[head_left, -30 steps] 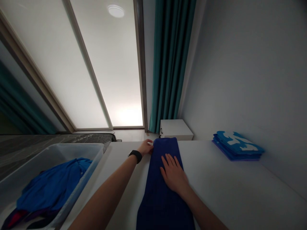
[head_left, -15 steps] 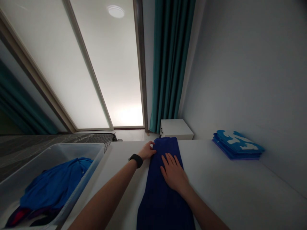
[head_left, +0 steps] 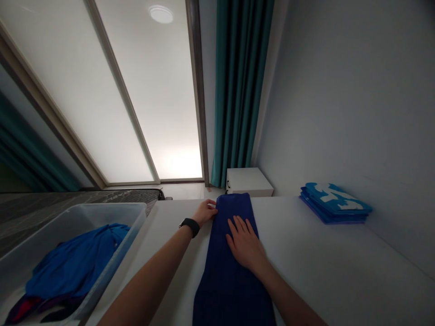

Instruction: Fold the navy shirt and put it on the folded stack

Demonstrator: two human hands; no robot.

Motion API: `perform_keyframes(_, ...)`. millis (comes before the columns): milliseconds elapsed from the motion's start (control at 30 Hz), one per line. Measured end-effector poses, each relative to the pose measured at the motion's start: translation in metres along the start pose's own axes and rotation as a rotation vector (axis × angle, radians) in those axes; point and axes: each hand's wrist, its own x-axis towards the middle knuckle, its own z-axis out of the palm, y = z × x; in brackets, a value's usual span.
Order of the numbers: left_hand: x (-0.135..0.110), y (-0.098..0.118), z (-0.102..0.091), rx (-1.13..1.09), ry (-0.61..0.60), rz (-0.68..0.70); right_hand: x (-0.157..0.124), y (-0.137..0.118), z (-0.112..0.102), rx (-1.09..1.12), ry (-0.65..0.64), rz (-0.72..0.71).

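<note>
A dark blue garment (head_left: pixel 231 280), folded into a long strip, lies flat on the white table (head_left: pixel 306 276). Its narrower end reaches the table's far edge, and the near end widens out of the frame. My right hand (head_left: pixel 245 242) rests palm down on the cloth, fingers stretched and slightly spread. At the far left edge of the garment is my left hand (head_left: pixel 205 212), with a black watch on its wrist. Its fingers are loosely bent and apart, the tips beside or just touching the edge.
To the left stands a clear plastic bin (head_left: pixel 136 226) holding rumpled blue clothing (head_left: pixel 78 258) and darker pieces. A stack of folded blue clothes (head_left: pixel 335 203) sits at the right, near the wall (head_left: pixel 340 113). Beyond the table are a white cabinet (head_left: pixel 249 181) and a teal curtain (head_left: pixel 243 90).
My left fingers have slid slightly left off the top of the garment to its edge. My right hand stays on the cloth. The view has shifted a little.
</note>
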Motion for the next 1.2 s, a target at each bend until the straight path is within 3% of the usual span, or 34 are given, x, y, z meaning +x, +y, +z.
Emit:
perform_keyframes(633, 0.048, 0.012, 0.016, 0.418, -0.013, -0.19, 0.0, 0.0, -0.001, 0.0, 0.018, -0.004)
perform_keyframes(1000, 0.054, 0.021, 0.017, 0.562, 0.133, -0.057, -0.001, -0.001, -0.001, 0.009, 0.009, 0.003)
perform_keyframes(1200, 0.063, 0.015, 0.019, 0.59, 0.114, -0.04, 0.0, -0.001, 0.0, -0.001, 0.019, 0.004)
